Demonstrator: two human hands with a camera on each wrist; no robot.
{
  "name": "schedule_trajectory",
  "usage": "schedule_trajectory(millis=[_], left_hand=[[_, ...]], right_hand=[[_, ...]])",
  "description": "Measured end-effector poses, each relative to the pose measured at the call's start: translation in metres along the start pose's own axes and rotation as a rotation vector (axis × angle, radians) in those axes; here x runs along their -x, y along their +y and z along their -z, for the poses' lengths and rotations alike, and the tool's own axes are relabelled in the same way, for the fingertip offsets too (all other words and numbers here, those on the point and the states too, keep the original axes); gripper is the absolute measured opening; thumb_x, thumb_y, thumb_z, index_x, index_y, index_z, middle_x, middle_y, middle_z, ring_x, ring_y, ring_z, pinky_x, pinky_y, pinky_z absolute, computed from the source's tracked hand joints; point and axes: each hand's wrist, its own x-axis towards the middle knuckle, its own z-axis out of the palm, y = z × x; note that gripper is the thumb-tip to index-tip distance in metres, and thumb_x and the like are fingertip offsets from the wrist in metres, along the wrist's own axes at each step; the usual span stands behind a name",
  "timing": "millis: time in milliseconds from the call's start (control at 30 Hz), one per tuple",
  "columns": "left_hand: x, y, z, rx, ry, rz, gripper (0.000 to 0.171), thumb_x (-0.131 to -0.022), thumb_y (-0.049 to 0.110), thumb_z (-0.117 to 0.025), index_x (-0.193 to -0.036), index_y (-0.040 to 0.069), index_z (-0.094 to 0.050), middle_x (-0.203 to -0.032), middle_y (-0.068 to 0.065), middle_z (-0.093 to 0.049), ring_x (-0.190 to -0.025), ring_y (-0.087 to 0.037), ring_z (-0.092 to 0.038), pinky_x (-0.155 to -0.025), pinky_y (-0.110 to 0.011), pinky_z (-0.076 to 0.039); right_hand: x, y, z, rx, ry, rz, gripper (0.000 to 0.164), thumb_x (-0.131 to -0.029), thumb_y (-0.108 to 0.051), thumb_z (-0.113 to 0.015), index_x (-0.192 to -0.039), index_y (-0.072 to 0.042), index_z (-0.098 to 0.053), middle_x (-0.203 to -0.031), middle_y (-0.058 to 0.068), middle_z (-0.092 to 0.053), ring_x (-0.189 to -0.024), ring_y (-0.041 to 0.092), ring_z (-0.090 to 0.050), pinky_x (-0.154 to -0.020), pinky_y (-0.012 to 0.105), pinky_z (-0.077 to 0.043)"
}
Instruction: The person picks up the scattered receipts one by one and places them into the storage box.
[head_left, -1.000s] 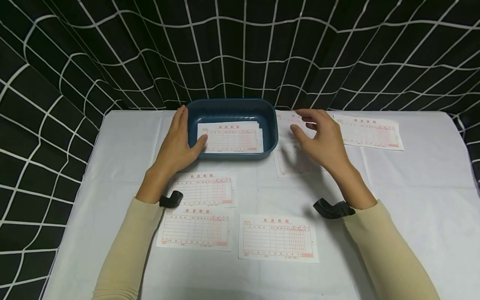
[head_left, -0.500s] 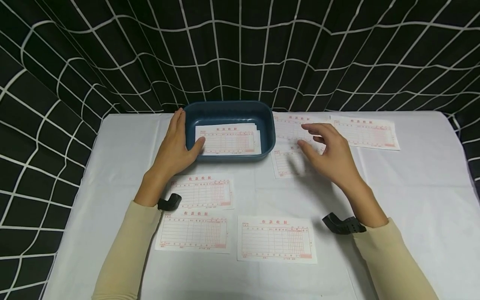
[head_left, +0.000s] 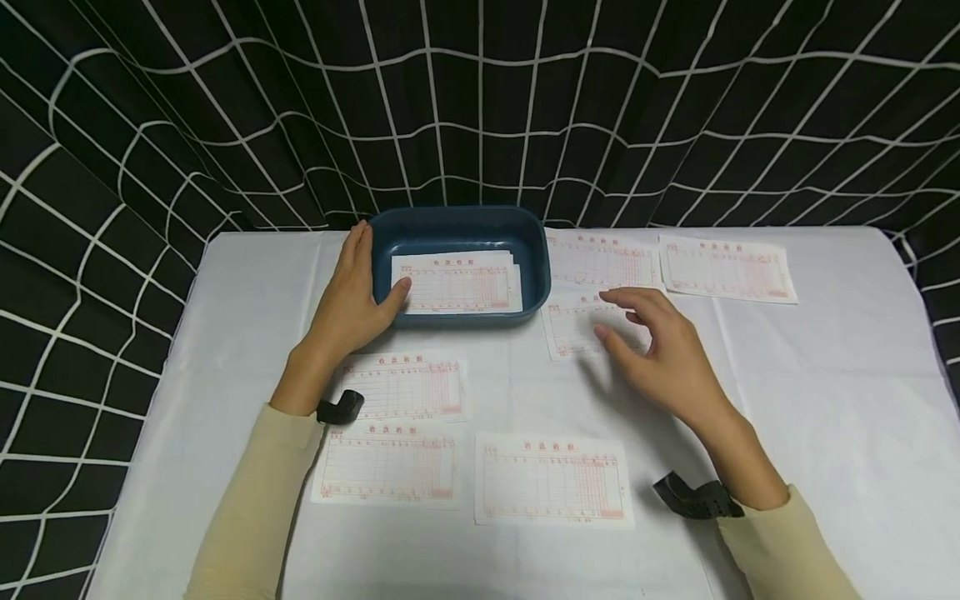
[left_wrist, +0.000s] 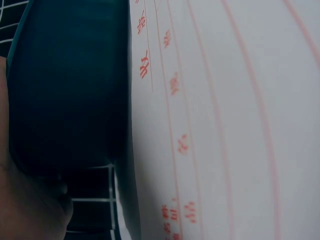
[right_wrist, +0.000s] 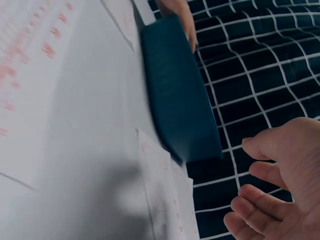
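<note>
The person's right hand (head_left: 667, 358) has drawn back over the last second, uncovering the far slip (head_left: 600, 258) beyond its fingertips; it now hovers, fingers loosely curved and grasping nothing, over the nearer slip (head_left: 573, 333), which seems to put that one closest to being collected. The left hand (head_left: 345, 287) has stayed put, straight fingers lying along the end of the blue box (head_left: 450, 235), thumb over its near rim, apparently steadying it. Beside that thumb lies the paper stack (head_left: 453, 285), thin, flat, red-ruled rectangles. The box looks smooth, glossy and round-cornered; the tablecloth (head_left: 525, 558) beneath the fingers is softly creased.
</note>
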Motion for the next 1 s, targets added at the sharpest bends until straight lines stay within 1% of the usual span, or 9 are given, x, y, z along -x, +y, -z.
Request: schedule_trajectory(millis=[67, 167, 333, 500, 600, 733, 833, 933, 1000], left_hand=[[0.001, 0.000, -0.002, 0.003, -0.007, 0.004, 0.095, -0.101, 0.044, -0.061, -0.168, -0.004, -0.013, -0.179, -0.019, -0.010, -0.167, -0.034, -0.014, -0.134, -0.055, -0.022], [0.002, 0.001, -0.002, 0.004, -0.009, 0.008, 0.095, -0.102, 0.044, -0.061, -0.168, -0.004, -0.013, -0.179, -0.019, -0.010, -0.167, -0.034, -0.014, -0.134, -0.055, -0.022], [0.002, 0.001, 0.000, -0.005, -0.005, 0.014, 0.095, -0.101, 0.045, -0.061, -0.168, -0.003, -0.013, -0.179, -0.017, -0.009, -0.167, -0.034, -0.014, -0.134, -0.054, -0.022], [0.001, 0.001, -0.001, -0.009, -0.002, 0.012, 0.096, -0.101, 0.046, -0.061, -0.168, -0.003, -0.013, -0.179, -0.017, -0.009, -0.167, -0.034, -0.014, -0.134, -0.054, -0.022], [0.001, 0.002, -0.003, -0.006, -0.002, 0.010, 0.095, -0.101, 0.045, -0.061, -0.168, -0.003, -0.013, -0.179, -0.018, -0.010, -0.167, -0.034, -0.015, -0.133, -0.054, -0.023], [0.000, 0.004, -0.004, -0.001, -0.005, 0.004, 0.095, -0.101, 0.045, -0.061, -0.168, -0.003, -0.013, -0.179, -0.017, -0.010, -0.167, -0.034, -0.015, -0.133, -0.054, -0.023], [-0.001, 0.005, -0.005, 0.002, -0.016, -0.007, 0.095, -0.102, 0.046, -0.060, -0.168, -0.003, -0.013, -0.179, -0.018, -0.009, -0.167, -0.034, -0.014, -0.134, -0.054, -0.023], [0.000, 0.005, -0.003, 0.005, -0.017, -0.003, 0.094, -0.102, 0.045, -0.059, -0.168, -0.004, -0.012, -0.179, -0.018, -0.009, -0.167, -0.035, -0.015, -0.133, -0.055, -0.023], [0.001, 0.003, -0.002, 0.004, -0.011, 0.002, 0.094, -0.102, 0.044, -0.059, -0.168, -0.004, -0.012, -0.179, -0.018, -0.009, -0.167, -0.036, -0.015, -0.133, -0.056, -0.023]], right_hand=[[0.009, -0.001, -0.001, 0.000, -0.001, 0.015, 0.041, -0.093, -0.004, -0.077, -0.133, -0.003, -0.070, -0.134, 0.014, -0.069, -0.125, 0.031, -0.065, -0.101, 0.021, -0.049], [0.020, -0.004, -0.003, -0.007, -0.002, 0.031, 0.041, -0.091, -0.003, -0.078, -0.132, -0.003, -0.070, -0.133, 0.012, -0.069, -0.124, 0.028, -0.065, -0.102, 0.012, -0.045], [0.037, -0.010, -0.006, -0.009, -0.003, 0.047, 0.042, -0.090, -0.002, -0.079, -0.131, -0.002, -0.070, -0.132, 0.011, -0.070, -0.122, 0.027, -0.065, -0.103, 0.006, -0.040], [0.062, -0.014, -0.008, -0.018, -0.012, 0.047, 0.045, -0.089, -0.001, -0.081, -0.132, -0.003, -0.070, -0.134, 0.010, -0.069, -0.124, 0.027, -0.065, -0.107, 0.003, -0.037], [0.078, -0.016, -0.008, -0.016, -0.031, 0.035, 0.047, -0.088, 0.000, -0.082, -0.133, -0.003, -0.069, -0.135, 0.009, -0.068, -0.123, 0.027, -0.065, -0.109, 0.002, -0.035], [0.097, -0.019, -0.009, -0.008, -0.052, 0.002, 0.048, -0.087, -0.002, -0.083, -0.133, -0.004, -0.068, -0.137, 0.006, -0.067, -0.117, 0.024, -0.066, -0.106, 0.003, -0.037], [0.111, -0.021, -0.011, -0.006, -0.052, -0.007, 0.050, -0.086, -0.001, -0.084, -0.134, -0.005, -0.068, -0.137, 0.005, -0.066, -0.111, 0.022, -0.067, -0.103, 0.003, -0.039], [0.120, -0.023, -0.015, -0.014, -0.057, -0.016, 0.052, -0.086, -0.002, -0.084, -0.135, -0.006, -0.067, -0.137, 0.004, -0.066, -0.114, 0.021, -0.067, -0.106, 0.003, -0.039], [0.125, -0.024, -0.019, -0.016, -0.066, -0.030, 0.052, -0.087, -0.004, -0.084, -0.136, -0.007, -0.067, -0.137, 0.003, -0.065, -0.119, 0.021, -0.066, -0.109, 0.002, -0.037]])
